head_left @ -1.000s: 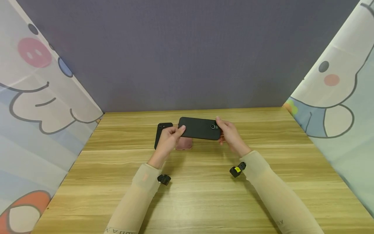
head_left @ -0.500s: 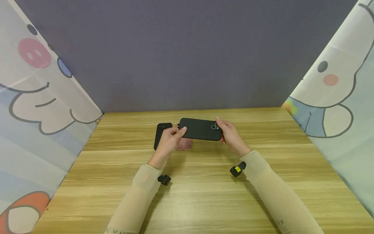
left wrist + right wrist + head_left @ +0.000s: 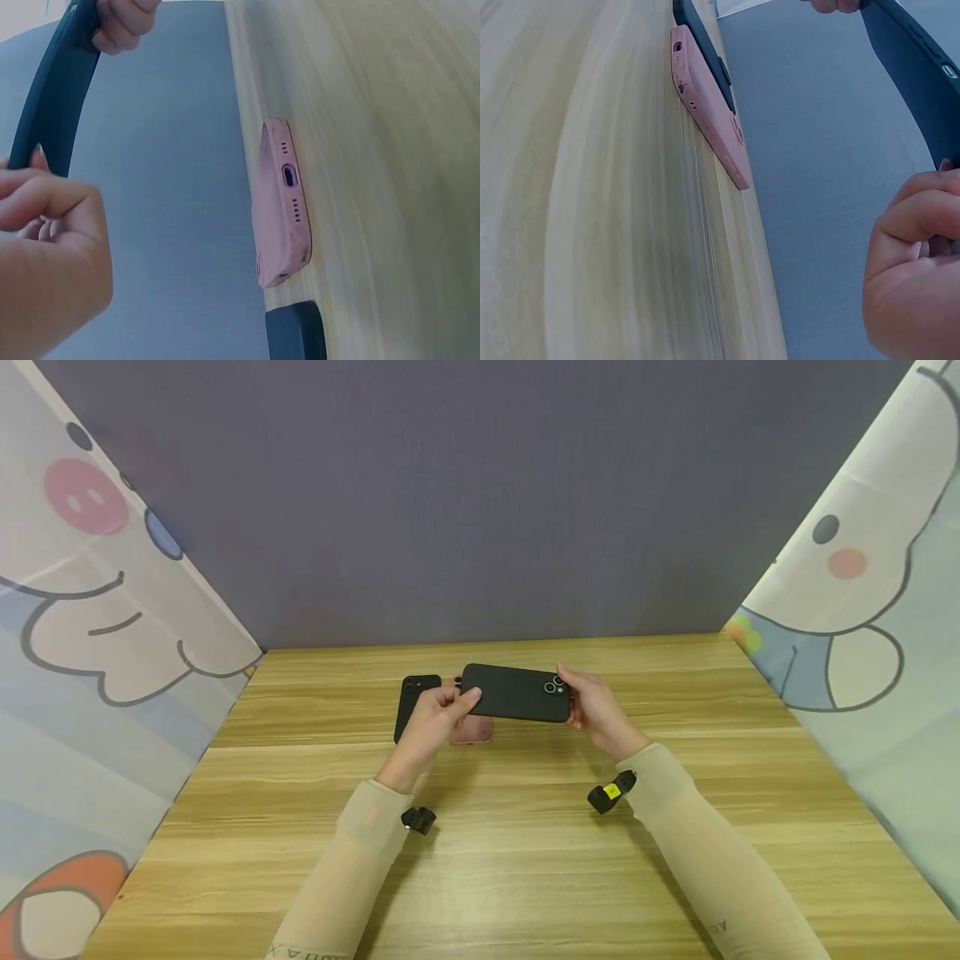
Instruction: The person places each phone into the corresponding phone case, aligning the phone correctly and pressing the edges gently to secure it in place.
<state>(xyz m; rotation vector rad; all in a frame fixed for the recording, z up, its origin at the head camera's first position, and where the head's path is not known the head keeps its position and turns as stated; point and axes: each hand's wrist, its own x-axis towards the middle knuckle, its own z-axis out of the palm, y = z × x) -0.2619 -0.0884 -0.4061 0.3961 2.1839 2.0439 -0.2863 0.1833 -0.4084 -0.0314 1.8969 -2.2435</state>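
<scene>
At the left of the group, a second black phone case (image 3: 416,702) is seen lying flat on the light wooden table (image 3: 525,860), partly hidden behind the left hand (image 3: 432,720). Just beside it, a pink phone case (image 3: 471,730) lies flat on the wood as well; in the left wrist view its lower edge (image 3: 283,202) with a port opening and small holes is shown, and in the right wrist view (image 3: 705,105) it is seen lying against the second black case. Above these two, a matte black rectangular phone in its case (image 3: 515,692) is held clear of the table, lengthwise between the two hands, its back with the round camera lenses turned towards the head camera. Its left end is pinched by the curled fingers and thumb of the left hand, so that the grip is closed on that short edge. Its right end, the one with the lenses, is gripped by the right hand (image 3: 597,710), whose fingers are wrapped behind the edge. Small wrist-mounted cameras are worn below both beige sleeves. The table is bounded by a grey back wall and cartoon-printed side curtains.
</scene>
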